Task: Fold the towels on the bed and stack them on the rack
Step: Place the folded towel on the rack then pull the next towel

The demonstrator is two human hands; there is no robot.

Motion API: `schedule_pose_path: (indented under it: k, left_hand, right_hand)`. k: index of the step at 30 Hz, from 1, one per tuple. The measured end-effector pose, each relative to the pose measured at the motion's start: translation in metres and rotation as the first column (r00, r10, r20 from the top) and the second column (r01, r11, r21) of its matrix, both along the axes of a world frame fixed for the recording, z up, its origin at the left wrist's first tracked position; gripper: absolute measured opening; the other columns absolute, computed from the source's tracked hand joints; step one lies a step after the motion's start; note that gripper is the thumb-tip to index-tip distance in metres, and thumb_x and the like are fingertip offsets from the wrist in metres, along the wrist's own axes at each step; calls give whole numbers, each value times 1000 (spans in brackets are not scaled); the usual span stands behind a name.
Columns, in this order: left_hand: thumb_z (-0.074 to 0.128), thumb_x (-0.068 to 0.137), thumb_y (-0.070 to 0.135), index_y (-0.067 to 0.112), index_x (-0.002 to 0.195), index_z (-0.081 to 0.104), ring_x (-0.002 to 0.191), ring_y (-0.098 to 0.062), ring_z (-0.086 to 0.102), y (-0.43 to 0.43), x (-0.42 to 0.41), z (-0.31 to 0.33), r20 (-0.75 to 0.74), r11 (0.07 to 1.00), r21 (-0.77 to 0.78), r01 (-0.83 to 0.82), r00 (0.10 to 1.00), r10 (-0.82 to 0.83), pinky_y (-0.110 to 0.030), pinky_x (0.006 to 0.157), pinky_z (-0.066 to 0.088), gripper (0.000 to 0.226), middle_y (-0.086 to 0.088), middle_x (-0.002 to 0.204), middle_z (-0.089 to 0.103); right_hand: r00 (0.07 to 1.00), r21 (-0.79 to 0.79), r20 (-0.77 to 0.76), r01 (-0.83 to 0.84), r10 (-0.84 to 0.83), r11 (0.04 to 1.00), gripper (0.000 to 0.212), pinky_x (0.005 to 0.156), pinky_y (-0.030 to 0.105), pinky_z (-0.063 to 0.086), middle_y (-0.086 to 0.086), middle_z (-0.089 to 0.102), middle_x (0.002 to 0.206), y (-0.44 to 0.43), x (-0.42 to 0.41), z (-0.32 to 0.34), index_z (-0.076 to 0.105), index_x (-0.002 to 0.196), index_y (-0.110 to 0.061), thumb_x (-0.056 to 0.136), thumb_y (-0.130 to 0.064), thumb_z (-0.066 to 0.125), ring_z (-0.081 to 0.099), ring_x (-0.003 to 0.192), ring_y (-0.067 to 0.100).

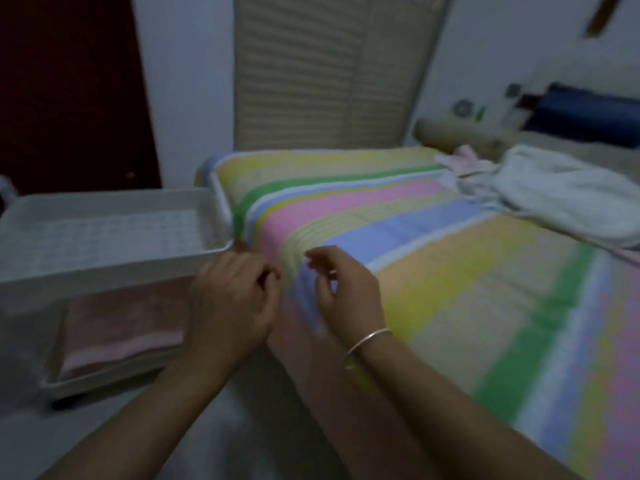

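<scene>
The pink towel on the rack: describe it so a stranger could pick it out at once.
Find the striped bed; a white rack stands beside its near corner. Under the rack's top tray, on the lower shelf, lies the pink towel. Unlike the white towel and the pink cloth crumpled far across the bed, it is folded flat.

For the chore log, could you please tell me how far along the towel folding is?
Done: one folded pink towel sits on the rack, lower shelf. In hand: nothing; left hand and right hand hover empty. Left: a white towel and pink cloth lie unfolded on the bed.
</scene>
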State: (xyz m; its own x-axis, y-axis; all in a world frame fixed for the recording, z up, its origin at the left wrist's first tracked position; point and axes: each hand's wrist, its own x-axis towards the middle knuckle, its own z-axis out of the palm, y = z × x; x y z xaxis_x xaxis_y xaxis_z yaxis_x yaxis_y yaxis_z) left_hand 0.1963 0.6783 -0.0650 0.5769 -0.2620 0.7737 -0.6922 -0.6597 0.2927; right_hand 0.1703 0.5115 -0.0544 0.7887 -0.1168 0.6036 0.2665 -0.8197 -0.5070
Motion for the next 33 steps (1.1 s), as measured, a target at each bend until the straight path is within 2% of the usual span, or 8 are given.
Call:
schedule_pose_path:
  k: [2, 6, 16, 18, 22, 26, 29, 33]
  left_hand:
    - [49, 83, 22, 19, 77, 60, 72, -25, 56, -50, -20, 47, 15, 995, -12, 98, 995, -98, -41, 64, 43, 13, 1, 75, 61]
    - [46, 80, 28, 24, 77, 62, 69, -19, 61, -171, -77, 102, -76, 966, -66, 250, 964, -255, -36, 65, 47, 16, 7, 72, 62]
    - [60, 84, 26, 29, 86, 58, 82, -14, 62, -438, -142, 85, -326, 884, -59, 463, 829, -455, -34, 73, 47, 5, 12, 83, 59]
    - [60, 84, 26, 27, 92, 61, 89, -17, 62, -484, -140, 67, -364, 871, -63, 487, 801, -475, -34, 77, 47, 9, 9, 91, 63]
    - [52, 91, 36, 24, 125, 56, 115, -21, 53, -568, -116, 36, -354, 831, 186, 524, 825, -441, -33, 97, 38, 36, 1, 124, 60]
    - [18, 88, 57, 28, 141, 46, 137, -23, 38, -636, -101, -18, -336, 801, 324, 504, 853, -400, -41, 116, 14, 66, -2, 148, 44]
    - [21, 87, 56, 26, 134, 57, 134, -24, 46, -676, -92, -36, -290, 828, 274, 488, 863, -413, -46, 111, 9, 66, -3, 144, 50]
    - [36, 84, 47, 23, 132, 60, 120, -24, 60, -723, -64, -37, -233, 835, 241, 495, 865, -445, -49, 103, 22, 59, -7, 132, 60]
  right_hand:
    - [986, 44, -6, 167, -166, 985, 33, 78, 33, 52, -5, 70, 90, -59, -30, 30, 65, 102, -19, 77, -12, 46, 66, 85, 15]
    - [921, -82, -37, 383, -387, 920, 33, 77, 33, 50, -3, 70, 93, -180, -123, 76, 64, 104, -20, 77, -9, 49, 66, 89, 20]
    - [661, -284, -263, 643, -703, 711, 36, 89, 30, 43, -9, 59, 119, -410, -262, 76, 49, 128, -28, 92, -22, 48, 50, 115, 14]
    - [591, -327, -339, 656, -732, 680, 39, 92, 32, 43, -6, 57, 124, -445, -259, 69, 46, 131, -28, 92, -25, 48, 48, 118, 16]
    - [521, -409, -407, 631, -751, 659, 44, 96, 33, 42, 0, 51, 131, -499, -229, 55, 42, 135, -26, 92, -30, 49, 45, 121, 21]
    - [521, -536, -376, 552, -766, 638, 47, 96, 34, 39, 3, 45, 135, -548, -193, 52, 39, 138, -23, 92, -30, 50, 42, 124, 24]
    - [518, -574, -349, 540, -781, 615, 49, 98, 35, 38, 5, 44, 137, -593, -160, 49, 40, 138, -21, 91, -29, 52, 40, 126, 25]
    - [504, -614, -261, 571, -824, 544, 54, 105, 35, 33, 9, 38, 144, -651, -106, 45, 36, 140, -15, 90, -26, 52, 33, 134, 26]
